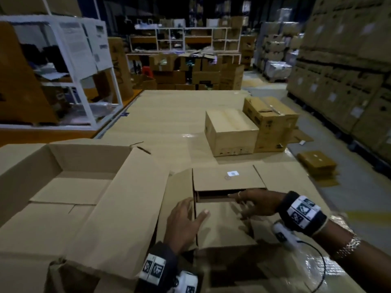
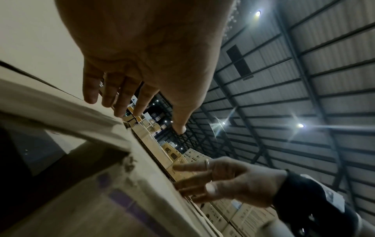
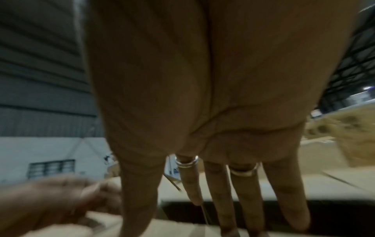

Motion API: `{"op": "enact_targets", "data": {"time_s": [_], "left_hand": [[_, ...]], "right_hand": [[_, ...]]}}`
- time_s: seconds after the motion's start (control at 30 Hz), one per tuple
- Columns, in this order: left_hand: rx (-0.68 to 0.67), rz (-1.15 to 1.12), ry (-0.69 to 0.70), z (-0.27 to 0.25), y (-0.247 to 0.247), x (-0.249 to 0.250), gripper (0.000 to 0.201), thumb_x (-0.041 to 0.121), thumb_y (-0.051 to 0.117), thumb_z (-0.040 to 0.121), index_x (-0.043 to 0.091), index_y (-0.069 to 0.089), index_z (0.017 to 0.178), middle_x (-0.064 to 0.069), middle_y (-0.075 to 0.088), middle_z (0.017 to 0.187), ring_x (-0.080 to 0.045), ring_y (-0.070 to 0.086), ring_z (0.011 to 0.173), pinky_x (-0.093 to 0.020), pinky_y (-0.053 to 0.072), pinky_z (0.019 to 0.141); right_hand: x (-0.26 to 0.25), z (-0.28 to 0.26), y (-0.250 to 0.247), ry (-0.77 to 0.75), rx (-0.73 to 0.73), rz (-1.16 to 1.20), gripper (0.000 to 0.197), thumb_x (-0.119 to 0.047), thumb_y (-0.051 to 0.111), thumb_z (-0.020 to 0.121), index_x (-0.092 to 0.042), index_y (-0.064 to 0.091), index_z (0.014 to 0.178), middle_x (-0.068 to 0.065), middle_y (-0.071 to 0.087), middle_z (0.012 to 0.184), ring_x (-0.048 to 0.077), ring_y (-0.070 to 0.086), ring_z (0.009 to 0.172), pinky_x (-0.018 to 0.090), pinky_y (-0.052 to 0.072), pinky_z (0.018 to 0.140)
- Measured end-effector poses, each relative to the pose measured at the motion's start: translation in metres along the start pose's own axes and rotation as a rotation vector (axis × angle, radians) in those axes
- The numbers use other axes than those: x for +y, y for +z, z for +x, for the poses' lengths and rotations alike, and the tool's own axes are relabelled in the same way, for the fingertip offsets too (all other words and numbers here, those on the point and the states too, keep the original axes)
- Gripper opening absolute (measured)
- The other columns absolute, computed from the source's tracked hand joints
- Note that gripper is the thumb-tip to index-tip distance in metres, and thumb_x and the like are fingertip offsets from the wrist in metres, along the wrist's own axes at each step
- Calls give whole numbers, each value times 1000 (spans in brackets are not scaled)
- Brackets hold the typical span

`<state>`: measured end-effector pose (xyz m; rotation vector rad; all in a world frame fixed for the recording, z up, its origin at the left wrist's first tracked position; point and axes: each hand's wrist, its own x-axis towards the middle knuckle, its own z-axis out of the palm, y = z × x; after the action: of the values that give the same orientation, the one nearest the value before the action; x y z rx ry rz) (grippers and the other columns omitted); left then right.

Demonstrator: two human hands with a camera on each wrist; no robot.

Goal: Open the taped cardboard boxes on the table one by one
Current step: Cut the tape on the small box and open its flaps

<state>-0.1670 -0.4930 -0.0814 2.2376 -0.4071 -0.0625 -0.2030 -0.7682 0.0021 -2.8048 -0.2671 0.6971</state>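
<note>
A small cardboard box (image 1: 224, 227) stands in front of me with its top flaps parted. The far flap (image 1: 224, 178) carries a white sticker, and a dark gap (image 1: 220, 193) shows between it and the near flap. My left hand (image 1: 186, 216) straddles the box's left edge with straight fingers and its thumb lies on the near flap. From the right, my right hand (image 1: 251, 204) reaches in with ringed fingers (image 3: 245, 192) straight over the near flap's edge at the gap. In the left wrist view the left hand (image 2: 131, 80) hangs spread above the box edge, and the right hand (image 2: 223, 181) touches it.
A large open box (image 1: 63, 187) sits at my left, with its flap against the small box. Two closed boxes (image 1: 230, 132) (image 1: 270, 121) stand at the table's (image 1: 169, 119) far right. Flattened cardboard (image 1: 317, 163) lies on the floor at right. Shelves and stacked cartons surround the table.
</note>
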Motion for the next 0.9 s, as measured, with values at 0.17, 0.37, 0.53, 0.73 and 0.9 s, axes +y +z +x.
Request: {"op": "enact_targets", "data": {"time_s": [0.17, 0.37, 0.53, 0.73, 0.9], "left_hand": [[-59, -7, 44, 11, 0, 16, 64, 60, 69, 86, 28, 50, 139, 6, 60, 137, -17, 58, 124, -27, 45, 99], [101, -484, 7, 3, -29, 47, 49, 78, 46, 87, 40, 59, 114, 10, 74, 103, -16, 70, 94, -46, 59, 79], [-254, -662, 10, -20, -46, 60, 31, 40, 55, 100, 14, 71, 101, -9, 78, 90, -18, 66, 62, -25, 49, 53], [-452, -203, 166, -40, -12, -3, 24, 50, 80, 77, 36, 75, 97, 21, 71, 87, 0, 60, 73, -19, 48, 71], [-327, 22, 356, -49, 0, -3, 39, 45, 76, 77, 32, 70, 113, 22, 66, 103, 0, 54, 92, -16, 40, 79]], "right_hand": [[-1, -8, 30, 122, 183, 98, 64, -46, 68, 91, -19, 48, 145, 3, 61, 128, 23, 60, 113, 41, 51, 97], [-48, -77, 1, 5, 531, 69, 37, -43, 63, 97, -23, 64, 128, -4, 59, 110, 8, 54, 92, 27, 46, 77], [-79, -127, 27, 39, 429, 170, 46, -57, 51, 99, -26, 54, 65, -4, 54, 62, 12, 55, 61, 29, 41, 56], [-85, -143, 110, 76, 266, 285, 42, -58, 40, 102, -35, 66, 125, -17, 58, 139, -11, 50, 122, 21, 40, 105], [-58, -96, 156, 145, 316, 21, 69, -55, 34, 102, -27, 14, 162, -3, 7, 170, 12, -1, 156, 48, -1, 126]]}}
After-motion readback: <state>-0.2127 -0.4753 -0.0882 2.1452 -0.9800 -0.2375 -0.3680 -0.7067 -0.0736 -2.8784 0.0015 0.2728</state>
